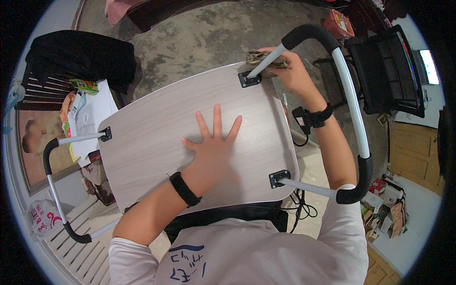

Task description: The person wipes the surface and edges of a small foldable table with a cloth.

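Observation:
A folding lap table lies upside down before me, its pale wood-grain top (153, 117) facing up at me with black hinge brackets near the corners. Spread flat on the middle of this panel is my left hand (215, 149), fingers apart. My right hand (290, 67) grips a crumpled, patterned brown cloth (258, 58) at the far right corner, beside a black bracket (249, 79) and the metal tube leg. One white tubular leg with black foam sleeves (351, 96) stands out at the right, another (53, 188) at the left. The cloth is partly hidden by the tube.
A slatted chair with a black garment (82, 53) stands at the far left, near papers (96, 110) and a small green box. A black chair (384, 71) is at the right. Black cables (302, 210) hang by the near right corner. Boxes (384, 203) lie at the lower right.

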`<action>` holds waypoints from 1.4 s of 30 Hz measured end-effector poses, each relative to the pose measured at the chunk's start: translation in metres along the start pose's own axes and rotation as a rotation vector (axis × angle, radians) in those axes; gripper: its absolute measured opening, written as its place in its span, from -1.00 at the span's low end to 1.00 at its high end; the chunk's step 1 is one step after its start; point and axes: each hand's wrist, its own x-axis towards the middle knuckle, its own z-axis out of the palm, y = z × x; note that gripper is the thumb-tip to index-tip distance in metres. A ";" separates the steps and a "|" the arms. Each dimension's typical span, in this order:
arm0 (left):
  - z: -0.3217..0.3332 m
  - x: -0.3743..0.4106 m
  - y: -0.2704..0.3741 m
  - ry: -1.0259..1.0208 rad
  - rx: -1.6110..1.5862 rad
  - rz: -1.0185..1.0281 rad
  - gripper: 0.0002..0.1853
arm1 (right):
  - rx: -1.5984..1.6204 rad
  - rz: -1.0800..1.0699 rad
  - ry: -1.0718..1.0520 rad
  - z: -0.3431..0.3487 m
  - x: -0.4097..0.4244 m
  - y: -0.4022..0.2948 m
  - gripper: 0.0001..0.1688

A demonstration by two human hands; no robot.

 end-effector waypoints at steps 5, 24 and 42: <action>0.003 0.000 0.000 0.020 -0.008 0.007 0.64 | 0.110 -0.016 0.204 -0.014 0.000 -0.015 -0.42; -0.002 -0.003 0.003 0.008 -0.014 -0.010 0.74 | -0.219 -0.057 0.133 0.012 -0.008 0.015 -0.39; 0.014 0.003 -0.006 0.110 -0.002 0.043 0.80 | -0.746 -0.671 0.375 0.001 -0.068 -0.053 -0.30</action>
